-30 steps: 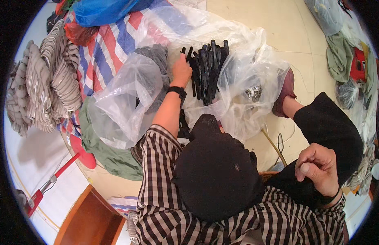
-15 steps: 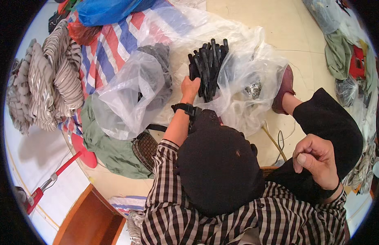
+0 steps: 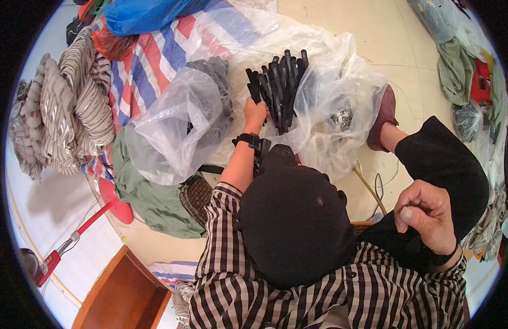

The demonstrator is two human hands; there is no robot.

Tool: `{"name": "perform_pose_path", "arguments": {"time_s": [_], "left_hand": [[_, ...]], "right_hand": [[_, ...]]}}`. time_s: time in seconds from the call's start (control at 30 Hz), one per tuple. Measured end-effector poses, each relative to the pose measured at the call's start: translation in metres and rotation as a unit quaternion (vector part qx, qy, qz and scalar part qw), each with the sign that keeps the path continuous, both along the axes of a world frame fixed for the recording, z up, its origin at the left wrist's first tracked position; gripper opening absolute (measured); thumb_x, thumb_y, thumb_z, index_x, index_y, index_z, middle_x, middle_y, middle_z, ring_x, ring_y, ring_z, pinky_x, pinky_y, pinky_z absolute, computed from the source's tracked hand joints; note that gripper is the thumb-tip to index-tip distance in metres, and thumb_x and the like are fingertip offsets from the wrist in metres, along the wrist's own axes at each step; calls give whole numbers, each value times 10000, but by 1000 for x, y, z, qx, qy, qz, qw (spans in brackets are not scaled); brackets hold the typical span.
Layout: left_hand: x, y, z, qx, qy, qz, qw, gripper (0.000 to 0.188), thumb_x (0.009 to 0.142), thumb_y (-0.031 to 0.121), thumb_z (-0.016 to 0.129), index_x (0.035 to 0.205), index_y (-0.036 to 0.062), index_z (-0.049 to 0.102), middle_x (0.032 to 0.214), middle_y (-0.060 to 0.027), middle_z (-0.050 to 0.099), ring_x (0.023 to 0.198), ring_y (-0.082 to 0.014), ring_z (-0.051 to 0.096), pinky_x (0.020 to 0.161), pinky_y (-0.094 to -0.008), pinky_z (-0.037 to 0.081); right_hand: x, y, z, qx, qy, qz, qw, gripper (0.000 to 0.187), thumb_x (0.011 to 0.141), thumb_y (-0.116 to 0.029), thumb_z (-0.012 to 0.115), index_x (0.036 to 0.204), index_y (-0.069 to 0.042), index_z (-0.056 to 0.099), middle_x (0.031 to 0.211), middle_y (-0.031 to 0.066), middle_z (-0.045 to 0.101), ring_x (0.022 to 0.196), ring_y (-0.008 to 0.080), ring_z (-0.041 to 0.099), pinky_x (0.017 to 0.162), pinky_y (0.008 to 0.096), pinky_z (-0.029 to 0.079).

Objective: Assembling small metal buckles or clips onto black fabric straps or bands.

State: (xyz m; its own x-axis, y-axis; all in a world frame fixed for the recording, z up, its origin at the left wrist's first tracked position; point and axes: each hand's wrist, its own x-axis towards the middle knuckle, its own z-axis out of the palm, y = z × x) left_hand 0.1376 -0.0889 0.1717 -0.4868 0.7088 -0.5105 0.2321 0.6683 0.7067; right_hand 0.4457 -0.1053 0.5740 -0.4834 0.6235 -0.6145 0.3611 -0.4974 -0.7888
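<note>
My left hand [image 3: 255, 116] is closed at the left side of a bundle of black rods [image 3: 278, 90], its fingers around a black rod [image 3: 253, 92] that leans away from the rest. The rods lie fanned out at their far ends. My right hand [image 3: 426, 214] hangs over my bent right knee, with thumb pressed against curled fingers. Whatever it may hold is hidden. Right of the rods lies a clear plastic bag [image 3: 333, 129] with small metallic-looking pieces inside. Another clear bag [image 3: 174, 123], holding dark grey material, lies to the left.
Coiled grey bands [image 3: 73, 104] are heaped at far left. A striped sheet [image 3: 150, 71], a blue bag [image 3: 150, 15] and green cloth [image 3: 150, 203] lie on the left. A red-handled tool [image 3: 73, 237] stands near a wooden box [image 3: 122, 290]. A black cap [image 3: 295, 225] hides my lap.
My left hand has shifted slightly up and left, and one black rod now tilts apart from the bundle. My right hand has stayed over the knee.
</note>
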Motion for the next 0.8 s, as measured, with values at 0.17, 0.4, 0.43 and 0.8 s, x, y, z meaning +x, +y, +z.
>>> {"name": "perform_pose_path", "arguments": {"time_s": [0.17,0.4,0.43,0.8], "left_hand": [[-6,-3,30,76,-217,69,971,103,844,51,454,925,-10,470,695,-102,571,562,-170,565,471,-295,441],[-6,-16,86,108,-390,101,909,118,814,67,486,892,-16,515,640,-28,516,454,-80,414,398,-217,304],[-3,-14,99,117,-399,74,906,141,821,112,498,875,-12,536,624,-7,492,449,-59,393,393,-201,286],[-5,-26,280,181,-382,-28,906,235,884,216,526,941,-11,550,600,-7,505,442,-77,431,397,-206,322]], "right_hand": [[3,-1,5,13,0,0,1000,167,859,-146,588,838,13,542,646,37,574,560,79,543,528,205,441],[2,0,1,11,11,3,1000,171,869,-159,569,844,7,535,666,35,562,574,76,535,530,202,434],[1,-1,4,19,9,2,1000,173,871,-163,566,843,5,533,667,34,559,577,74,533,530,202,433],[-11,-5,-7,97,55,39,993,95,872,-104,522,833,-17,531,656,1,543,584,58,515,530,197,422]]}}
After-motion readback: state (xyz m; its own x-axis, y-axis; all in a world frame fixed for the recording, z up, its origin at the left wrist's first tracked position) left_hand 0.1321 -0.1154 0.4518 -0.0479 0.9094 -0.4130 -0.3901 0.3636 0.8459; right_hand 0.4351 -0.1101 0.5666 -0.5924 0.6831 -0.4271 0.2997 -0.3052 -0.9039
